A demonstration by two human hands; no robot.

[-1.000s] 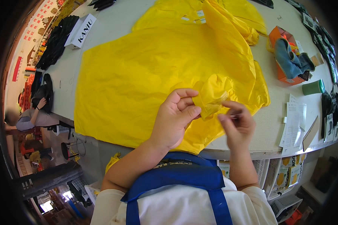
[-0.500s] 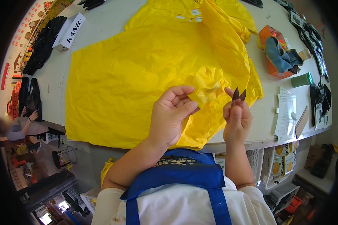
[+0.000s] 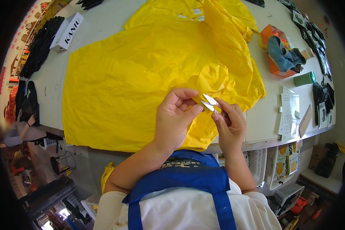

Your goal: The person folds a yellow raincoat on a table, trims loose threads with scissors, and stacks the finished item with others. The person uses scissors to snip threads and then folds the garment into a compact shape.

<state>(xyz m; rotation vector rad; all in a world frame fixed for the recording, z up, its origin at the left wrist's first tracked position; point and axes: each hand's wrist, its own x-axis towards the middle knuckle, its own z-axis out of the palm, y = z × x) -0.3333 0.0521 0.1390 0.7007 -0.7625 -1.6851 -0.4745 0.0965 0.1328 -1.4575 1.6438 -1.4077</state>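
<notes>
I see the left hand (image 3: 175, 119), fingers pinched tight on a gathered edge of crinkled yellow fabric (image 3: 142, 76) that sprawls across the pale bench (image 3: 257, 128). Right hand (image 3: 232, 126): fingers curled round small metal snips (image 3: 212, 100), pointed blades parted in a V near the pinch.

Even, fairly bright light covers the pale table (image 3: 103, 23) and the yellow fabric (image 3: 115, 88), whose creases show soft sheen and faint shadows. The snips (image 3: 209, 102) catch a hard, whitish glint — sharp enough to read both blades — and the papers (image 3: 290, 115) shine with glare. Below the table it is dimmer; straight edges bow, black vignetting swallows the corners, and a co-worker (image 3: 15, 140) at far left looks smeared.
</notes>
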